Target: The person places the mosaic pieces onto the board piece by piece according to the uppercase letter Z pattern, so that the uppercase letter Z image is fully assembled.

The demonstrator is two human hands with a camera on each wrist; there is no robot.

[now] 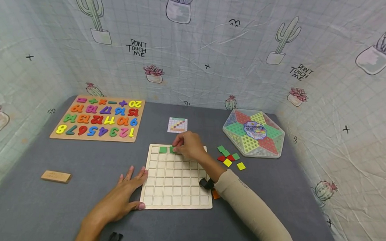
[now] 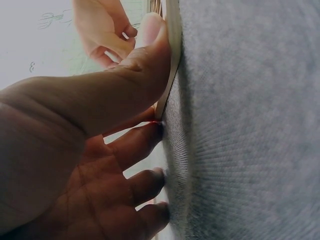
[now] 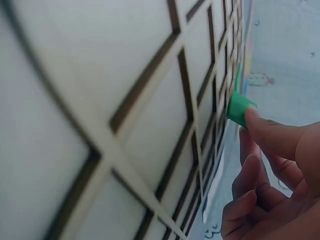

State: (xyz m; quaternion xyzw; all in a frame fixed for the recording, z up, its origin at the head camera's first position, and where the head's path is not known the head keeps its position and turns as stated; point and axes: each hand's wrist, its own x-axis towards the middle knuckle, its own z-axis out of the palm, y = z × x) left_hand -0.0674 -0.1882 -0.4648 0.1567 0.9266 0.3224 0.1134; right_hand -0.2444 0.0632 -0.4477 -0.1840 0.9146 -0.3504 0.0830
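A wooden grid board (image 1: 177,190) lies on the grey table. My right hand (image 1: 189,145) is over its far edge and pinches a green square tile (image 3: 241,108) between thumb and finger, at the top row. To the left of that hand, one green tile (image 1: 162,150) sits in a cell of the same row. My left hand (image 1: 121,194) rests against the board's left side with fingers spread, its thumb (image 2: 152,37) on the near corner and fingertips touching the edge. Just right of the board lie loose green tiles (image 1: 221,148), red tiles (image 1: 221,158) and yellow tiles (image 1: 241,166).
Beyond the board is a small pattern card (image 1: 177,125). A number puzzle board (image 1: 93,120) stands back left, a hexagonal box (image 1: 254,131) back right. Far left lies a wooden block (image 1: 56,176). Orange pieces (image 1: 215,195) are partly hidden by the right arm. Printed cloth walls surround the table.
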